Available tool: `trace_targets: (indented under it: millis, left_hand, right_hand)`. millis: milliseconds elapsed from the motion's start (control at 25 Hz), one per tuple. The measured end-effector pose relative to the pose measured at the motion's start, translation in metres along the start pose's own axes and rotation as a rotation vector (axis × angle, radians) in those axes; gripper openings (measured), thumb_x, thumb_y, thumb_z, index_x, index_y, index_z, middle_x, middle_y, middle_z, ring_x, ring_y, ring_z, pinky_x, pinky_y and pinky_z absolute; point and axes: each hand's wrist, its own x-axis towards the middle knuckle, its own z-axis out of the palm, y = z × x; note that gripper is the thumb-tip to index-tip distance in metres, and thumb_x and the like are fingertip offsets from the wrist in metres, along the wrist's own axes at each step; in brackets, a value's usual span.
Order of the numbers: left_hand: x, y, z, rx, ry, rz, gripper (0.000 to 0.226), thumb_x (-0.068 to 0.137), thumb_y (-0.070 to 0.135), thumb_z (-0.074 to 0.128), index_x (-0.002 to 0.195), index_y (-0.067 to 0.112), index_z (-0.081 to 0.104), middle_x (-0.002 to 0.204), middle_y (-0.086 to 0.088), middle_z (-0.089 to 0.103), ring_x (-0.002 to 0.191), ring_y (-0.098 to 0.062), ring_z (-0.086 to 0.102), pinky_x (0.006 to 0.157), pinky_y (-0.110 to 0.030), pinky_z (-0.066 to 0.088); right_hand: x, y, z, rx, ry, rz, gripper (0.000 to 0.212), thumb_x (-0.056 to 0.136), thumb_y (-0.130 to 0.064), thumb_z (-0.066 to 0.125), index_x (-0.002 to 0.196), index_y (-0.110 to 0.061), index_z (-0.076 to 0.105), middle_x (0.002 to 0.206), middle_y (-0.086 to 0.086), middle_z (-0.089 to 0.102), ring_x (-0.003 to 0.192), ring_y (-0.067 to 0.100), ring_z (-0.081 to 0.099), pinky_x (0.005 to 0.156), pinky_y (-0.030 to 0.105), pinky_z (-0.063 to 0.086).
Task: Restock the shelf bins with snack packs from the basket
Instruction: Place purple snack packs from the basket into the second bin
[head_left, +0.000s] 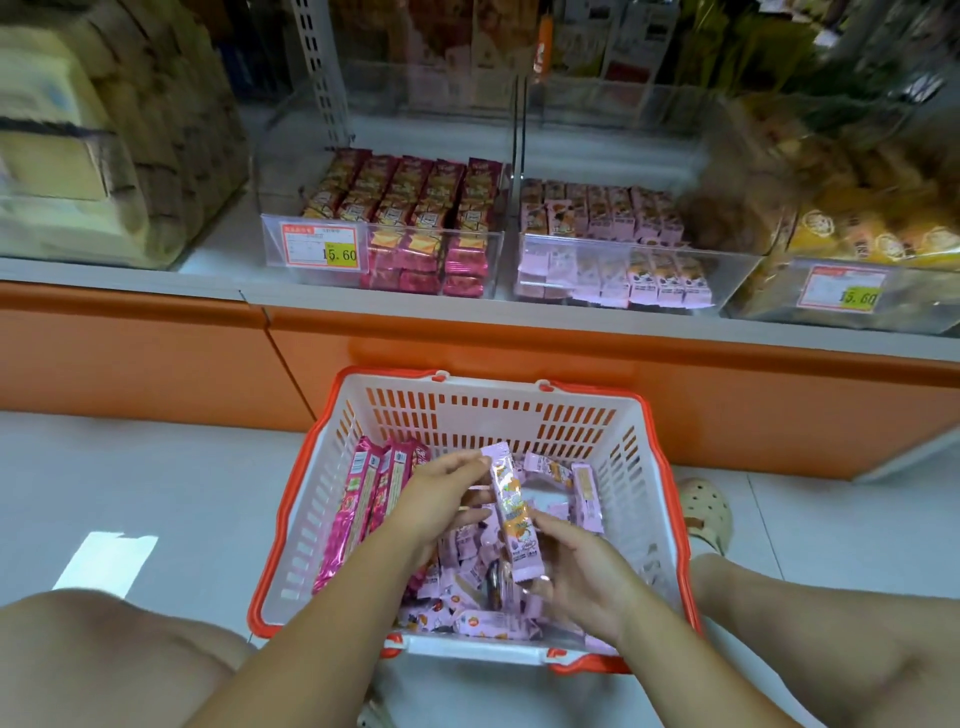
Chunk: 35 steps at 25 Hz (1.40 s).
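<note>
Lilac film wraps the long snack pack (511, 517), which stands nearly on end above the basket (488, 410), lifted clear of the loose heap, probably so it can be sorted by kind. The right hand (576, 577) grips its lower end, thumb laid across the front and fingers curled behind. The left hand (447, 499) meets the upper part and seems to pinch it between thumb and forefinger, though blur makes that contact hard to confirm. Holding it at both ends likely squares it up before it goes to the shelf. The basket sits on the floor close against the orange shelf base, which keeps the reach upward short. Inside it, magenta packs (358, 509) lean along the left wall while small lilac packs (467, 577) cover the bottom. On the shelf, the clear middle bin (623, 245) holds lilac wrappers much like it and looks the likely home, while the left bin (415, 227) carries magenta ones
</note>
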Motion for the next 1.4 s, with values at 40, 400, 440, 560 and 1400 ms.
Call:
trace_targets:
  millis: [40, 400, 440, 560, 1400]
  left_hand:
    - [-0.004, 0.004, 0.002, 0.011, 0.017, 0.022, 0.013, 0.093, 0.024, 0.06, 0.102, 0.019, 0.068, 0.1, -0.007, 0.073, 0.085, -0.018, 0.07, 0.076, -0.03, 0.059]
    - [-0.027, 0.157, 0.024, 0.302, -0.008, 0.585, 0.023, 0.092, 0.027, 0.061, 0.113, 0.034, 0.066, 0.104, 0.012, 0.072, 0.094, -0.003, 0.068, 0.083, -0.027, 0.057]
    - [-0.027, 0.177, 0.022, 0.395, 0.04, 0.682, 0.026, 0.092, 0.028, 0.061, 0.117, 0.034, 0.064, 0.109, 0.015, 0.07, 0.098, 0.0, 0.066, 0.086, -0.025, 0.055]
    - [-0.015, 0.212, 0.014, 0.764, 0.21, 0.906, 0.039, 0.094, 0.033, 0.055, 0.133, 0.035, 0.053, 0.132, 0.024, 0.051, 0.121, 0.006, 0.047, 0.104, -0.026, 0.041]
    - [0.035, 0.201, -0.016, 1.229, 0.322, 1.014, 0.043, 0.095, 0.048, 0.04, 0.137, 0.042, 0.044, 0.14, 0.026, 0.042, 0.126, 0.015, 0.019, 0.112, -0.021, 0.005]
  right_hand:
    - [-0.005, -0.006, 0.006, -0.136, 0.034, -0.045, 0.038, 0.083, -0.033, 0.064, 0.117, -0.017, 0.069, 0.118, 0.011, 0.068, 0.108, 0.026, 0.061, 0.089, 0.039, 0.045]
    - [-0.064, -0.182, 0.065, -0.802, 0.268, -0.686, 0.024, 0.082, -0.032, 0.073, 0.105, -0.028, 0.067, 0.099, -0.005, 0.07, 0.081, 0.006, 0.068, 0.066, 0.016, 0.052]
    - [-0.07, -0.209, 0.071, -0.787, 0.299, -0.786, 0.023, 0.081, -0.031, 0.073, 0.103, -0.029, 0.067, 0.096, -0.006, 0.071, 0.084, 0.008, 0.068, 0.071, 0.019, 0.053]
    - [-0.073, -0.276, 0.08, -0.705, 0.394, -1.025, 0.024, 0.082, -0.03, 0.072, 0.105, -0.028, 0.066, 0.096, -0.005, 0.073, 0.091, 0.013, 0.069, 0.081, 0.03, 0.054]
    - [0.042, -0.325, 0.091, -1.624, 0.71, -0.304, 0.063, 0.083, -0.053, 0.064, 0.123, -0.005, 0.057, 0.112, 0.011, 0.064, 0.087, 0.023, 0.058, 0.074, 0.03, 0.048]
